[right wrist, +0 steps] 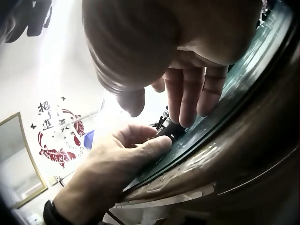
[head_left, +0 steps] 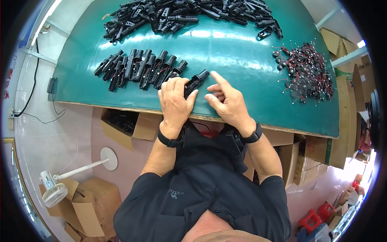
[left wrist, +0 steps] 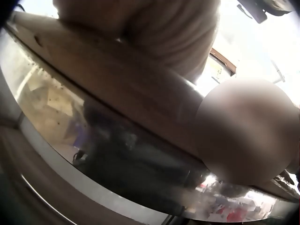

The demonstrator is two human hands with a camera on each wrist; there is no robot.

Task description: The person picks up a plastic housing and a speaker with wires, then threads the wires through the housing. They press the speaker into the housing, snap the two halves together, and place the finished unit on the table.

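Near the front edge of the green table, my left hand [head_left: 174, 97] holds a black plastic housing [head_left: 197, 80] with a ribbed end, thumb on one side and fingers on the other. The ribbed end points away to the right. My right hand [head_left: 230, 104] is just right of it, index finger extended close to the ribbed tip and the other fingers bent loosely. In the right wrist view, the right fingers [right wrist: 190, 96] hang over the black housing [right wrist: 169, 132], with nothing gripped. To the left lies a row of similar black housings [head_left: 141, 66], some showing red wires.
A large heap of black housings [head_left: 161, 18] covers the table's far side. At the right lies a pile of small round black parts [head_left: 306, 74] with red wires. Below the table edge stand open cardboard boxes [head_left: 147, 127], and a white fan [head_left: 54, 193] is at lower left.
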